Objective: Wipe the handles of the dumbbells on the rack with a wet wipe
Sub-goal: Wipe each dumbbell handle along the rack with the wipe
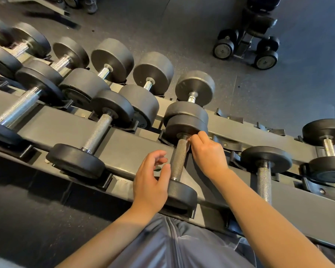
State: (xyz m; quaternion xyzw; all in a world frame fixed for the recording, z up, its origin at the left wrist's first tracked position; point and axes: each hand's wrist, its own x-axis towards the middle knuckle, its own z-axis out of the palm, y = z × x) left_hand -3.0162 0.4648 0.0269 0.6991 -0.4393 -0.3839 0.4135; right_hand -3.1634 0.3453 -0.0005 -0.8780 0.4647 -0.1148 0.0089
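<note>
The floor (278, 97) is lying dark and speckled behind everything. The rack (124, 144) is running as a long grey band from the left edge down to the right edge, and it is carrying two rows of dumbbells with black round heads and metal handles. Across the floor at the top right a small stand (248, 39) is holding more dumbbells, well apart from the rack.

In the near row, the middle dumbbell (182, 194) is sitting in its cradle right in front of the person, with one head toward the body and the other head toward the far row. Its handle (179, 157) is standing bare and knurled between the two hands. A neighbour dumbbell (77, 159) is resting to the left of it, and another one (265, 159) to the right, partly hidden behind the right forearm.

The left hand (150, 186) is hovering just beside the lower part of the handle. Its fingers (161, 161) are loosely curved and apart, and they are holding nothing; the thumb is lying close to the handle, but I cannot tell if it is touching.

The right hand (209, 153) is pressing against the upper end of the handle, near the far head. Its fingers are curled together there. Something pale is possibly showing under the fingertips, perhaps the wipe, but the view is too poor to be sure.
</note>
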